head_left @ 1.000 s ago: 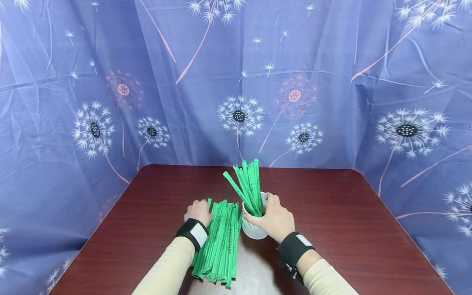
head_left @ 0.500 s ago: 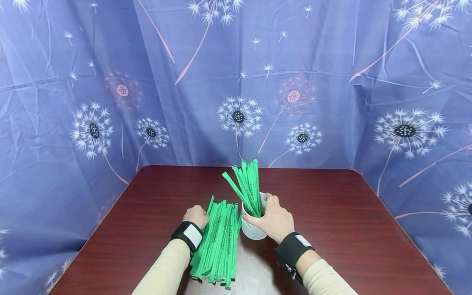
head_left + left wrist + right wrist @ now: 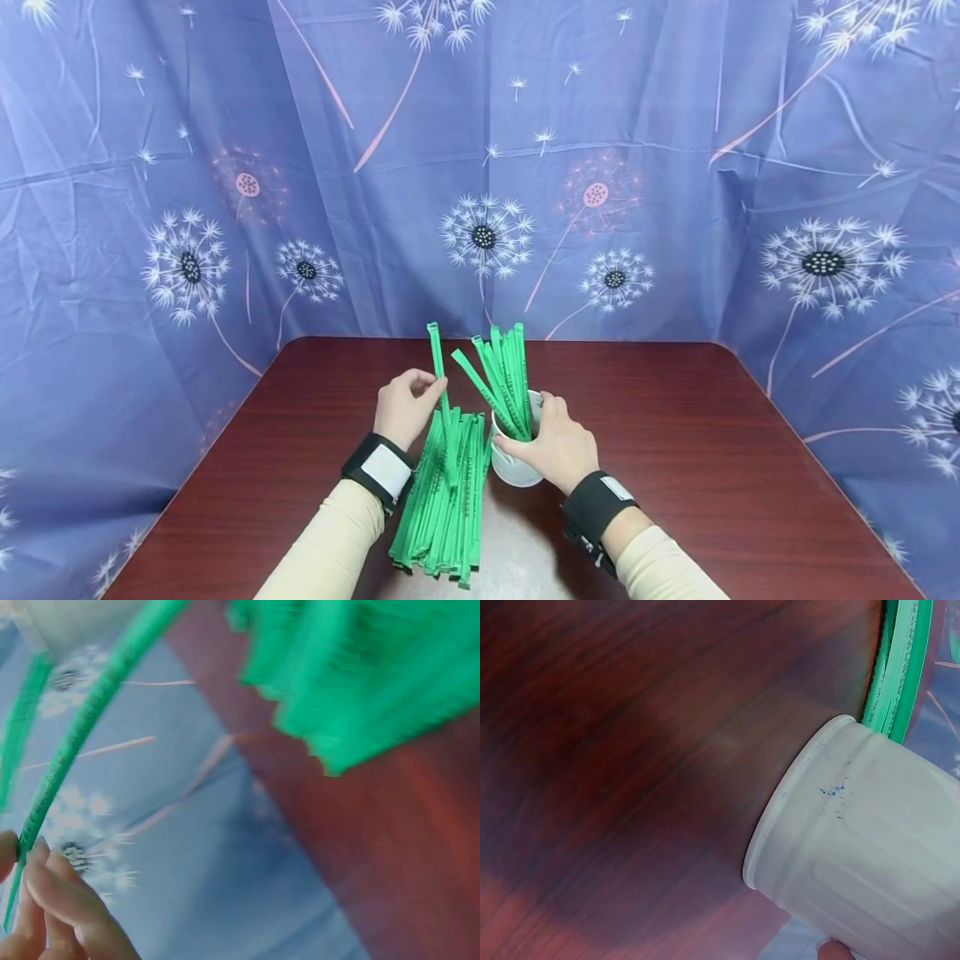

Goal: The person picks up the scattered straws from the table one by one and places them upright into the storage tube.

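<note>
In the head view my left hand [image 3: 405,408] pinches one slim green wrapped straw [image 3: 437,354] between thumb and fingers. The straw stands nearly upright, its lower end overlapping the pile of green wrapped straws [image 3: 435,533] on the table. Dark print runs along the held straw [image 3: 82,724] in the left wrist view. My right hand [image 3: 562,446] grips the rim and side of a white plastic cup [image 3: 517,475]. Several green straws [image 3: 510,375] lean up and left out of this cup. The right wrist view shows the ribbed cup wall [image 3: 870,832] close up.
The dark red wood-grain table [image 3: 675,433] extends to both sides of the hands. A blue dandelion-print cloth [image 3: 390,233] hangs behind its back edge and along both sides. The pile lies just left of the cup.
My left hand has risen from the left edge of the pile, drawing one wrapped straw up out of it. The right hand and the cup have stayed in place.
</note>
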`<state>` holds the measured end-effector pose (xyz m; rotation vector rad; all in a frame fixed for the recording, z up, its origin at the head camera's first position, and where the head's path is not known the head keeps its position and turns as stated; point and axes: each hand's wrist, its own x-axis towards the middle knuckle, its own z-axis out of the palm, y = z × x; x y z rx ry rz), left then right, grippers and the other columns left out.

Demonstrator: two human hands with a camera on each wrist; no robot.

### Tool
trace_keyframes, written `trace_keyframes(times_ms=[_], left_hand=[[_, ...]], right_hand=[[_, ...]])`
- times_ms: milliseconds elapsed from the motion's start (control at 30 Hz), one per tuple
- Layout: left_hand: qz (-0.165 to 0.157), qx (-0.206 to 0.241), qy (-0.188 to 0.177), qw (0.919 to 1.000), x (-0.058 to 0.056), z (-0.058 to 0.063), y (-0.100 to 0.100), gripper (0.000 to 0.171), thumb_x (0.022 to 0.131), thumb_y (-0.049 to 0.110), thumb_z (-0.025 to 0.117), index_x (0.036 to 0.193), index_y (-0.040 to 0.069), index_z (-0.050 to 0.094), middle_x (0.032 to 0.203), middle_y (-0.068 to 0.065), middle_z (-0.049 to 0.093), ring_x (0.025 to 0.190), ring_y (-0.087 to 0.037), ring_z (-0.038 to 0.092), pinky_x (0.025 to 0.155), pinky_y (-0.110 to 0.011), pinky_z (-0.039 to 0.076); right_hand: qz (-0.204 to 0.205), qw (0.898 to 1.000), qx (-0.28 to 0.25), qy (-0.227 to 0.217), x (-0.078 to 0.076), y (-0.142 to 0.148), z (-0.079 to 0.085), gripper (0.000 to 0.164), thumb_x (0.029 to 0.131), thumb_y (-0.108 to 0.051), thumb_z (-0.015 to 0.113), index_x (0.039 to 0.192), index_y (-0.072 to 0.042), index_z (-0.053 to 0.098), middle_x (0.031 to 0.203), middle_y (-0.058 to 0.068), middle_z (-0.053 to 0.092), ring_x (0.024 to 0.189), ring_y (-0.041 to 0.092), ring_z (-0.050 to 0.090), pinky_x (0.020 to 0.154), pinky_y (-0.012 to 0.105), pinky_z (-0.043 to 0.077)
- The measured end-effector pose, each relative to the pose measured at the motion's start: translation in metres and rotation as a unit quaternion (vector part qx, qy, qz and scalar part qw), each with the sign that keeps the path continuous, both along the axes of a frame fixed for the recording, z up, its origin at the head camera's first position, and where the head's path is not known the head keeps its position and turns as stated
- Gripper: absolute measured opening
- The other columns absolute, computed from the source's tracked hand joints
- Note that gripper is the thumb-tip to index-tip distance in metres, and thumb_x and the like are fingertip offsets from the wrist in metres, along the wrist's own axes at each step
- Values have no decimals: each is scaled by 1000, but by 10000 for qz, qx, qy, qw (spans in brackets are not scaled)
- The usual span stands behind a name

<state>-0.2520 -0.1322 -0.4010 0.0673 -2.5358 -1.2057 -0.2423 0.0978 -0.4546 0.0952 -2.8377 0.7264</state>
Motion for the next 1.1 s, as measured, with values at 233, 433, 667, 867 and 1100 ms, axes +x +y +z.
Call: trace_keyframes(times_ms=[233, 433, 667, 867, 1100], left_hand=[[65, 796, 498, 9956, 3, 28, 14, 25, 91, 36, 71, 101, 13, 74, 91, -6, 76, 84, -23, 69, 76, -39, 52], [144, 1383, 948, 9857, 1, 27, 23, 25, 93, 35, 69, 100, 12, 71, 85, -8, 75, 73, -24, 70, 67, -29, 50], [170, 1951, 1381, 9709, -1, 21, 29, 26, 97, 32, 64, 109, 9, 63, 96, -10, 75, 65, -6, 66, 49, -27, 54], [8, 2353, 1603, 9586, 0, 19, 34, 26, 98, 29, 63, 111, 6, 61, 99, -13, 73, 63, 1, 63, 51, -32, 57], [-251, 3191, 1828, 9296, 0, 22, 40, 29, 99, 27, 62, 110, 1, 58, 101, -21, 70, 66, -2, 65, 53, -34, 58]], right_hand=[[15, 10000, 36, 33, 0, 0, 1, 105, 68, -75, 71, 140, -5, 44, 117, 9, 58, 78, 28, 68, 62, 42, 50], [-6, 10000, 18, 28, 1, 0, 3, 100, 68, -69, 72, 141, -7, 44, 116, 9, 59, 73, 26, 66, 60, 41, 49], [-1, 10000, 18, -30, 1, -1, 4, 104, 67, -74, 72, 141, -6, 44, 118, 9, 58, 78, 28, 68, 63, 42, 50], [-15, 10000, 58, 3, 1, -1, 3, 104, 67, -75, 71, 140, -6, 44, 118, 9, 58, 80, 29, 68, 63, 43, 50], [-11, 10000, 25, 0, 1, -1, 3, 103, 67, -74, 72, 139, -6, 44, 118, 9, 58, 80, 29, 68, 63, 43, 50]])
